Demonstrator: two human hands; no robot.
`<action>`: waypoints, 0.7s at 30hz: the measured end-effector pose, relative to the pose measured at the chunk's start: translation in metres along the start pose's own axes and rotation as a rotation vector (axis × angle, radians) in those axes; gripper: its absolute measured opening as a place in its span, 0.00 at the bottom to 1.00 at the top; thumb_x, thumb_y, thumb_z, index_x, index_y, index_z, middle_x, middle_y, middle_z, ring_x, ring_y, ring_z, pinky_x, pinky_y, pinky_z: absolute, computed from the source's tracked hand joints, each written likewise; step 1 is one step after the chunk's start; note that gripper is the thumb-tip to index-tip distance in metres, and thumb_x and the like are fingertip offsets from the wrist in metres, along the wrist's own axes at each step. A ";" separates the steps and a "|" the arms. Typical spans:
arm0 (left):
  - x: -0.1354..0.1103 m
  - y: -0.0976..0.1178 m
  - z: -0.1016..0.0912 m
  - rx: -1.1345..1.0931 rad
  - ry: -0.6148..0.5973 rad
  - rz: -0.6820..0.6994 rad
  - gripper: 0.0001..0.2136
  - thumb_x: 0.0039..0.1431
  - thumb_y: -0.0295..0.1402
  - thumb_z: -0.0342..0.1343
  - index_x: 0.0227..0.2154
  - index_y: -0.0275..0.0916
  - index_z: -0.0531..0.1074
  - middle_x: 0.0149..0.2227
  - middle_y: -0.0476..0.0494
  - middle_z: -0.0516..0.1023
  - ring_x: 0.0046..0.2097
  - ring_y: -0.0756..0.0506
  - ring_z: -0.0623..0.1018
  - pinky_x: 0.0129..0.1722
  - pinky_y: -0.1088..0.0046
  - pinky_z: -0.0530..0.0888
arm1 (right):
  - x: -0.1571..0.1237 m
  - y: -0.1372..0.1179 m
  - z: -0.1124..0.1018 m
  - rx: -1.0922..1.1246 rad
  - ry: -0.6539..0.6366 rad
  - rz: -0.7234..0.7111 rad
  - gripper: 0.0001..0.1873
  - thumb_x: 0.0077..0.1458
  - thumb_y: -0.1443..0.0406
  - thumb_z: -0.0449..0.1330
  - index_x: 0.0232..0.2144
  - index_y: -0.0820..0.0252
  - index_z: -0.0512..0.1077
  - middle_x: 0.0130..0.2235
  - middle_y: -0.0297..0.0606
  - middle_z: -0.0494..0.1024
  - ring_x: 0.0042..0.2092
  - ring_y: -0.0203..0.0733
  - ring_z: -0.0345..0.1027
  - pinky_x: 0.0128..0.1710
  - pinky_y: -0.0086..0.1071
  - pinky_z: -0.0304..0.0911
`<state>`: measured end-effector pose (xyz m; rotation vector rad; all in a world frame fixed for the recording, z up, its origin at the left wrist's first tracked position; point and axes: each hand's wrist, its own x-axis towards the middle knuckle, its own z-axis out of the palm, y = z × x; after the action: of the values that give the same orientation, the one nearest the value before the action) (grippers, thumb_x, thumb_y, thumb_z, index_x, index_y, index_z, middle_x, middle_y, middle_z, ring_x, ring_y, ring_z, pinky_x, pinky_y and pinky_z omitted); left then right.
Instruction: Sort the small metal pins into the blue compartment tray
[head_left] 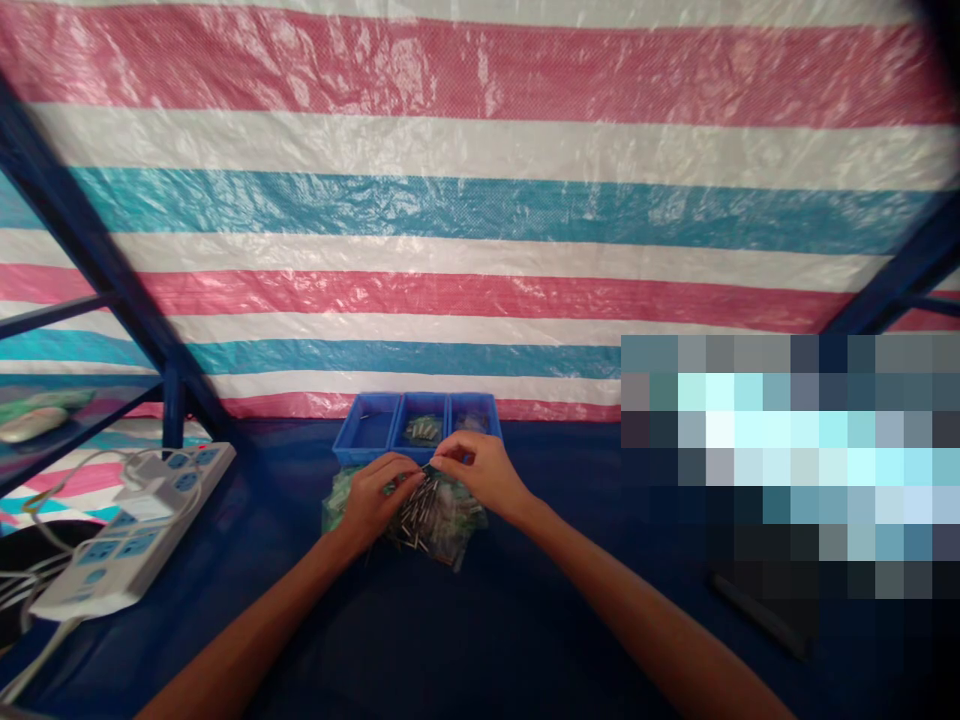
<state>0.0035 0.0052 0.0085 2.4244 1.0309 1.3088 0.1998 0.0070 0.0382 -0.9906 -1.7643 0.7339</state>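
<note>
My left hand point(379, 492) and my right hand point(484, 472) meet above a heap of small metal rods point(420, 510), both with thumb and fingers pinched together. Between the fingertips runs a short, thin metal piece point(426, 466), too small to tell its exact kind. The rods lie on and around clear plastic bags point(454, 540), some with green showing through. Just behind the hands stands a blue three-part tray point(365, 453). Its middle part holds a bag of small pieces point(424, 430); the right part holds more bagged items, partly hidden by my right hand.
A white power strip point(161, 535) with plugs and cables lies at the left on the dark blue table point(450, 640). A dark pen-like object point(757, 612) rests at the right, beside a pixelated area. Blue frame bars and a striped plastic sheet point(480, 210) close off the back.
</note>
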 end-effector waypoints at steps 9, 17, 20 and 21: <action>-0.001 -0.001 -0.003 0.042 0.034 0.014 0.04 0.60 0.30 0.55 0.35 0.38 0.73 0.34 0.45 0.77 0.34 0.49 0.76 0.36 0.74 0.72 | -0.001 0.005 0.002 -0.041 -0.003 -0.037 0.07 0.52 0.63 0.63 0.26 0.61 0.76 0.26 0.34 0.76 0.27 0.35 0.68 0.29 0.27 0.60; -0.004 -0.005 -0.004 0.042 0.017 0.054 0.04 0.62 0.29 0.51 0.33 0.37 0.71 0.32 0.45 0.76 0.35 0.48 0.75 0.37 0.74 0.70 | -0.003 0.003 0.002 -0.127 -0.028 -0.068 0.14 0.59 0.60 0.56 0.26 0.62 0.74 0.23 0.33 0.73 0.26 0.34 0.64 0.27 0.27 0.57; -0.004 -0.004 -0.005 0.024 0.007 0.023 0.05 0.63 0.29 0.50 0.33 0.37 0.70 0.33 0.45 0.75 0.36 0.49 0.75 0.38 0.74 0.70 | -0.003 0.003 0.001 -0.103 -0.023 -0.092 0.09 0.56 0.62 0.59 0.38 0.61 0.74 0.29 0.34 0.75 0.29 0.35 0.66 0.30 0.26 0.59; -0.004 -0.004 -0.005 0.021 0.004 0.012 0.06 0.63 0.29 0.49 0.33 0.37 0.70 0.33 0.45 0.75 0.36 0.49 0.75 0.38 0.74 0.70 | -0.003 0.002 0.001 -0.102 -0.032 -0.102 0.09 0.56 0.62 0.59 0.39 0.60 0.74 0.30 0.34 0.75 0.29 0.35 0.67 0.31 0.27 0.60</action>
<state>-0.0035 0.0046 0.0071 2.4482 1.0374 1.3141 0.2002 0.0053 0.0343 -0.9531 -1.8812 0.6043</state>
